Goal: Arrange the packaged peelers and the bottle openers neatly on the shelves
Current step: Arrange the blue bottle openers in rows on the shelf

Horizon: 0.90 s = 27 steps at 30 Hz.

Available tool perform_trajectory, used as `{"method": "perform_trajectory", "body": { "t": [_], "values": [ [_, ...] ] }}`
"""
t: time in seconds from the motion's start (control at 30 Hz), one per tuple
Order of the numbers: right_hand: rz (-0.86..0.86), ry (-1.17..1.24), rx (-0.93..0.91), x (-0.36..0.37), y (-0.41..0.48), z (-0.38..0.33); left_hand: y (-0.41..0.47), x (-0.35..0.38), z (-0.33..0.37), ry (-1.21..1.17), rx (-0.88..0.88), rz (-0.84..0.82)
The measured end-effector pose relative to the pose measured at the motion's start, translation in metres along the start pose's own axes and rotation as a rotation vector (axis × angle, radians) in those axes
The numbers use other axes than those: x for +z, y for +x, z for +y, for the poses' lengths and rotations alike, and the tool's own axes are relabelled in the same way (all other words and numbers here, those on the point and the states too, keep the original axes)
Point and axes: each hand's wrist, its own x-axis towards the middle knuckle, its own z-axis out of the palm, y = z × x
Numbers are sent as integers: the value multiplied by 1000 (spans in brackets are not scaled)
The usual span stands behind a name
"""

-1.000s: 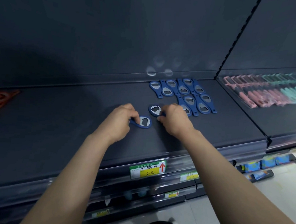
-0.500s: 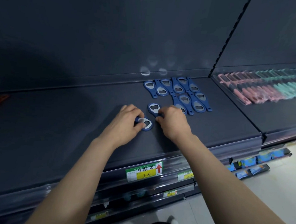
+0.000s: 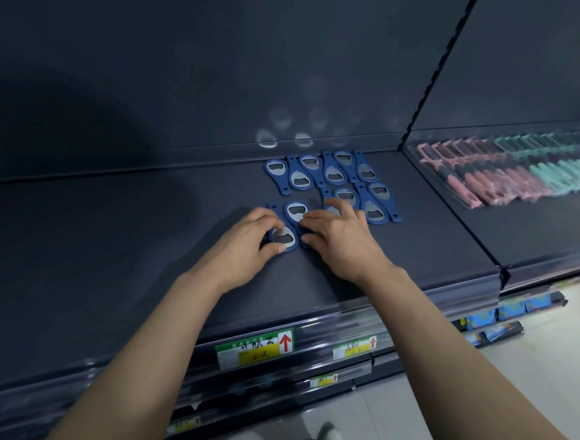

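Note:
On the dark shelf [image 3: 107, 258] several blue bottle openers [image 3: 334, 176] lie in two neat rows near the back wall. Just in front of them my left hand [image 3: 242, 244] pinches one blue bottle opener [image 3: 285, 240] between thumb and fingers, flat on the shelf. My right hand [image 3: 340, 242] grips a second blue opener [image 3: 296, 212] whose handle is hidden under the hand; its outer fingers touch the front row. These two openers lie side by side, head to tail. Packaged peelers, pink [image 3: 490, 185] and teal [image 3: 566, 170], lie in a row on the neighbouring shelf to the right.
A slotted upright [image 3: 436, 68] divides the two shelf bays. Price labels [image 3: 255, 349] sit on the shelf's front rail. Lower shelves at the right hold blue packets [image 3: 515, 311]. The shelf surface to the left of my hands is bare and dark.
Both hands slid their openers back and together towards the arranged rows. The left-hand opener now lies right beside the right-hand one.

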Motion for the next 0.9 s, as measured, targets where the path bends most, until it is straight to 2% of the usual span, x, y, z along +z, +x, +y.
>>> {"method": "perform_trajectory", "body": {
  "t": [0.27,0.4,0.9],
  "values": [
    [32,89,-87,-1,12,23,9,10,13,-10,-39,51],
    [121,131,-83,-6,11,33,11,13,18,-20,-69,79],
    [56,111,-193,0,11,47,17,23,27,-32,-141,102]
  ]
}}
